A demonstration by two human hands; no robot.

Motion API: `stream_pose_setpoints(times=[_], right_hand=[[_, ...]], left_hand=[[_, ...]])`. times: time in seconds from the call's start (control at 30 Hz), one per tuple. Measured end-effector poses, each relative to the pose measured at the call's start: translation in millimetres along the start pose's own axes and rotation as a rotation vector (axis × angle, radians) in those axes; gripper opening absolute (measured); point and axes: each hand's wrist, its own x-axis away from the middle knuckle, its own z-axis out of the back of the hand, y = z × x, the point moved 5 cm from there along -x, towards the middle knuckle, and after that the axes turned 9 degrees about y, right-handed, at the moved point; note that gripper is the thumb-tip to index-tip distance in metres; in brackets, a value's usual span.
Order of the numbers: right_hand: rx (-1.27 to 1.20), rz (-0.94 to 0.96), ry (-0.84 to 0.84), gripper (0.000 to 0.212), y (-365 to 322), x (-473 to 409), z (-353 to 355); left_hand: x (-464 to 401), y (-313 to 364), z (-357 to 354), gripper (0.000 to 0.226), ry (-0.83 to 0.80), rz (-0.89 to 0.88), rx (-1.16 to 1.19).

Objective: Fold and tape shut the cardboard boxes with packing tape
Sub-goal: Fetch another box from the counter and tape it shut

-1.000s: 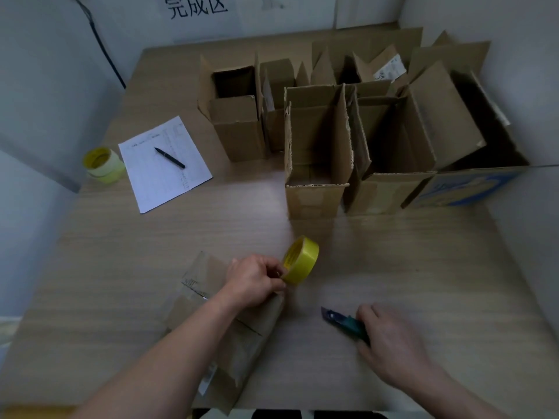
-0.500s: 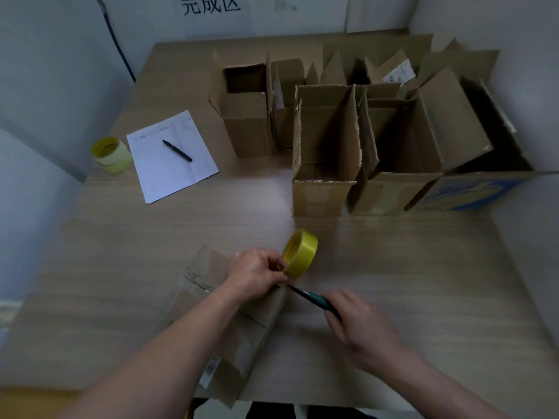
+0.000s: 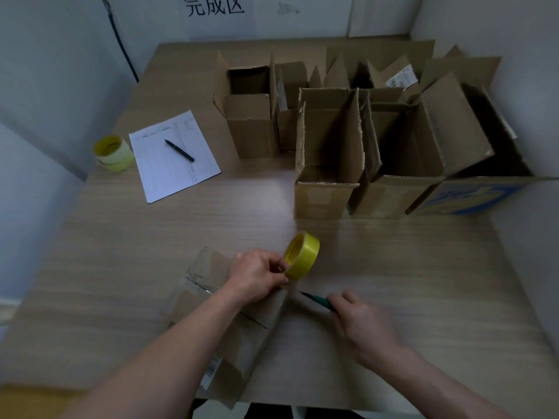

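Gripping the yellow tape roll (image 3: 302, 255) just above the near box's far end, with left hand (image 3: 257, 276) fingers (image 3: 279, 264) curled round its rim. Clamping a green-handled cutter (image 3: 317, 300) in the right hand (image 3: 363, 325), blade aimed toward the spot just under the roll. Looks like the cutting stage for one strip. Lying flat on the bench (image 3: 393, 267) beneath the left forearm: a closed cardboard box (image 3: 242, 337), glossy along its top, so probably taped already, though the tape's edges are hard to make out. Standing at the far side with flaps up: a cluster of open boxes (image 3: 329, 152), none visibly sealed, so most of the job seems left. Sitting off to the left: spare tape rolls (image 3: 113, 152), a paper sheet (image 3: 174, 155) and a pen (image 3: 179, 150).
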Motion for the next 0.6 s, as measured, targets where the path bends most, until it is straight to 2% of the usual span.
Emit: stream_pose_setpoints(times=[0.1, 0.17, 0.23, 0.33, 0.4, 0.43, 0.5, 0.6], right_hand=[[0.057, -0.136, 0.052, 0.035, 35.1, 6.9, -2.9], [0.114, -0.147, 0.046, 0.037, 51.0, 11.5, -4.1], [0.057, -0.114, 0.102, 0.046, 49.5, 9.8, 2.9], [-0.157, 0.068, 0.444, 0.059, 14.5, -9.0, 31.2], [-0.161, 0.279, 0.547, 0.058, -21.5, -27.4, 52.4], [-0.117, 0.373, 0.534, 0.054, -37.8, -38.8, 59.7], [0.015, 0.477, 0.374, 0.044, -58.7, -62.5, 61.5], [0.122, 0.456, 0.059, 0.035, -60.8, -88.3, 45.7]], left_hand=[[1.0, -0.2, -0.6, 0.013, -0.007, 0.004, 0.007], [0.0, 0.1, -1.6, 0.013, -0.002, 0.008, 0.01], [-0.7, 0.9, -1.7, 0.013, 0.006, 0.01, 0.002], [-1.1, 1.0, -2.4, 0.012, 0.021, 0.002, -0.008], [-0.8, 1.8, -2.0, 0.011, 0.02, -0.007, -0.002], [-0.5, 1.8, -1.5, 0.011, 0.01, -0.014, 0.001], [0.4, 1.8, -1.3, 0.015, -0.006, -0.039, -0.005], [2.1, -0.1, 0.0, 0.021, 0.047, -0.068, -0.022]])
